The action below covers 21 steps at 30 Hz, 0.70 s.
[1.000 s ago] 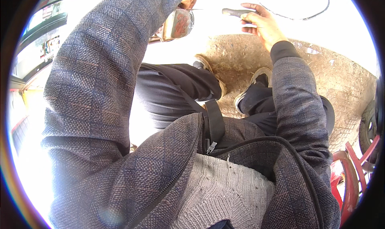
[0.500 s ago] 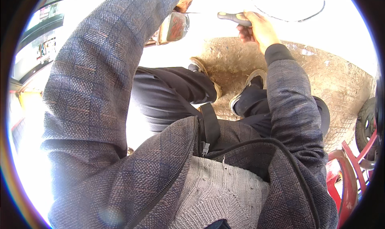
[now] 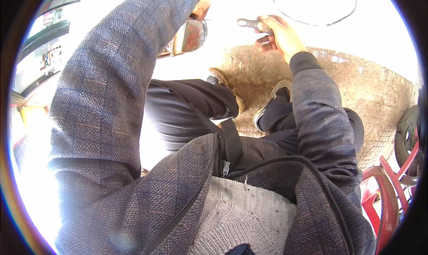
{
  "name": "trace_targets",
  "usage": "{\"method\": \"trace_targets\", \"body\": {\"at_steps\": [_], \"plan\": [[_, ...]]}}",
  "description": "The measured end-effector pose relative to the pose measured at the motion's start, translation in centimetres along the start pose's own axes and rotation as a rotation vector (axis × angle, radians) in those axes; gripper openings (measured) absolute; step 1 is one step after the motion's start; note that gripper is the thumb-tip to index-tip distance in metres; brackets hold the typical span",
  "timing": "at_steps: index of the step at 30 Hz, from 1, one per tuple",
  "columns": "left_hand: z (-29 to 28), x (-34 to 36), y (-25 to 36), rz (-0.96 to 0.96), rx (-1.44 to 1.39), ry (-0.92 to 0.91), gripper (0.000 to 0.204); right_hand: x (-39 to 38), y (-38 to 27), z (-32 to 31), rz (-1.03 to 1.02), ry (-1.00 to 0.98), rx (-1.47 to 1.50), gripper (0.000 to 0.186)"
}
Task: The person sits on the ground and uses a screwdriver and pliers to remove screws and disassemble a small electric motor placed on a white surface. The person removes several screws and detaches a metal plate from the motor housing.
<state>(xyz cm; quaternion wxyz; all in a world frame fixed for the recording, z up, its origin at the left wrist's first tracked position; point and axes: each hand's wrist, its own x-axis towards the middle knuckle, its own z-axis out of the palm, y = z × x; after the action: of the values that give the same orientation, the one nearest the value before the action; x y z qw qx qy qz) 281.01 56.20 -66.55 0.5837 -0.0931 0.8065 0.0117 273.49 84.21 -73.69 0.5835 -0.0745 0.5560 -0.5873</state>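
Note:
My right hand [image 3: 283, 35] is closed round the dark grey handle of a screwdriver [image 3: 250, 24], thumb on top and fingers curled beneath. The handle points left toward my left hand; its shaft is almost lost in the glare. At the upper left, my left hand [image 3: 202, 8] reaches out past the sleeve cuff, its fingers mostly hidden and washed out. Just below that hand is a block-shaped part with a worn reddish and clear face [image 3: 193, 35]. I cannot tell whether the left hand touches it.
A dark cord or cable [image 3: 312, 23] loops across the bright surface at the top. Below lies brown, dirty ground [image 3: 356, 81] with my shoes on it. A red frame [image 3: 387, 197] and a black wheel [image 3: 405, 136] stand at the right. Framed glass panels [image 3: 42, 58] are at the far left.
My right hand has shifted slightly left and down, and the screwdriver handle has turned a little in its fingers. My left hand stays near the block-shaped part.

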Motion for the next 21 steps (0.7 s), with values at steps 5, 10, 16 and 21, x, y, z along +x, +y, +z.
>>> {"method": "trace_targets", "body": {"at_steps": [5,10,16,21], "plan": [[-0.3,-0.1,0.0,-0.009,0.004,0.012,0.032,-0.1,-0.4,0.2,-0.095,0.034,0.014,0.043],[-0.5,-0.3,-0.1,-0.019,0.011,0.014,0.032,-0.5,-0.7,-0.1,0.07,-0.023,-0.018,0.04],[-0.7,-0.5,-0.2,-0.017,0.012,0.009,0.033,-0.5,-1.0,-0.1,-0.121,-0.064,0.058,0.041],[-0.7,-0.6,-0.1,-0.019,0.011,-0.001,0.033,-0.6,-1.2,0.3,0.051,-0.005,-0.038,0.043]]}}
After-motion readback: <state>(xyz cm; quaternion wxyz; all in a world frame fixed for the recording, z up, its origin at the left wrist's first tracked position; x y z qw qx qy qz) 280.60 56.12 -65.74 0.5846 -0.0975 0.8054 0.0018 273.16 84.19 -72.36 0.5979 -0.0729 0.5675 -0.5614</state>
